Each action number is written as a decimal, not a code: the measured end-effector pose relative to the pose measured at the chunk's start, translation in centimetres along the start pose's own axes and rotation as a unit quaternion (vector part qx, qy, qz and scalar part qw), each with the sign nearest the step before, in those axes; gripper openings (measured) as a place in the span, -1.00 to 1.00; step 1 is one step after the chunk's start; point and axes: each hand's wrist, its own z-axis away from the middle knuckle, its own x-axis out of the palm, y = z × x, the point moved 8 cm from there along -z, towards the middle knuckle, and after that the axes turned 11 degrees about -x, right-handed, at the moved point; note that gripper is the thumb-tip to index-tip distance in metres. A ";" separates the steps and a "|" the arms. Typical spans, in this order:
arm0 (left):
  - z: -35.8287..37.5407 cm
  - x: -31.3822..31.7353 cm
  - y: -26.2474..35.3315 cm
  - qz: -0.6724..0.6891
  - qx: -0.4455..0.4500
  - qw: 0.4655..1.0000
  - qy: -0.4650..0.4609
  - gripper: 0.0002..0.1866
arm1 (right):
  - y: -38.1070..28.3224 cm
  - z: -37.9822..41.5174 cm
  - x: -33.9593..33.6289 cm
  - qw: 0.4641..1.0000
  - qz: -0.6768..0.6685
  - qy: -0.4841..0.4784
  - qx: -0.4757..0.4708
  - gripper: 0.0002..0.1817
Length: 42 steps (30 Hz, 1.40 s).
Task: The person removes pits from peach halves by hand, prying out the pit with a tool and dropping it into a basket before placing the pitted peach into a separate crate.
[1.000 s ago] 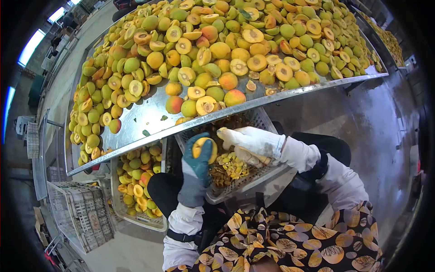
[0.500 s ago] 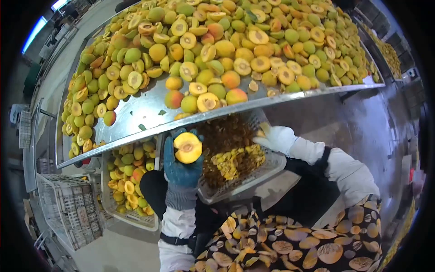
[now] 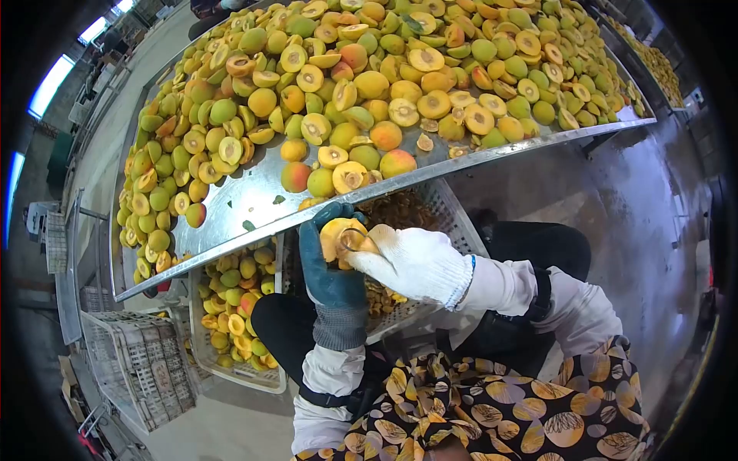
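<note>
My left hand (image 3: 329,273), in a blue glove, grips a halved yellow peach (image 3: 336,234) just below the metal table's front edge. My right hand (image 3: 407,263), in a white glove, holds a small metal loop tool (image 3: 352,240) pressed into the cut face of that peach half. Both hands are above a white plastic basket (image 3: 450,211) that holds brown pits and yellow scraps.
A sloping steel table (image 3: 246,196) carries a heap of whole and halved peaches (image 3: 369,84). Under its edge to the left sits a crate of peach halves (image 3: 231,300). An empty grey crate (image 3: 138,369) stands on the floor further left. Wet concrete floor lies to the right.
My right hand came back from the basket's right side and now presses the loop tool into the peach half. My left hand kept the peach half and turned it toward my right hand.
</note>
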 end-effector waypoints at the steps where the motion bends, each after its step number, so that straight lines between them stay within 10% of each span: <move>1: -0.1 0.0 -0.3 0.022 -0.012 1.000 0.008 -0.72 | 0.0 -0.1 0.0 1.000 0.005 0.005 0.000 -0.39; 14: 0.5 1.6 2.4 -0.078 -0.033 0.991 0.102 -0.50 | 1.0 -0.3 0.3 0.993 -0.106 -0.037 0.026 -0.42; 21: 0.1 1.8 3.2 -0.122 0.025 0.988 0.087 -0.37 | -0.2 1.1 2.4 0.769 -0.587 -0.194 0.165 -0.52; 24: -0.5 1.6 2.8 -0.100 -0.003 0.995 0.028 -0.38 | 0.0 0.6 2.1 0.852 -0.467 -0.167 0.166 -0.46; 27: -0.9 1.9 1.9 -0.018 -0.062 0.997 -0.039 -0.41 | 0.1 1.3 2.5 0.795 -0.543 -0.201 0.184 -0.43; 31: -1.2 2.0 1.8 -0.002 -0.095 0.991 -0.095 -0.38 | -1.4 2.8 4.9 0.354 -0.860 -0.245 0.274 -0.43; 35: -1.6 2.2 2.2 -0.092 -0.076 0.983 -0.138 -0.37 | 1.3 2.0 4.2 0.709 -0.624 -0.242 0.222 -0.46; 39: -2.7 2.2 2.0 -0.154 -0.033 0.970 -0.183 -0.37 | 1.4 1.6 4.2 0.700 -0.626 -0.255 0.231 -0.42; 42: -3.4 2.0 1.4 -0.141 -0.070 0.967 -0.199 -0.38 | 2.2 -1.3 1.7 0.974 -0.175 -0.122 -0.079 -0.48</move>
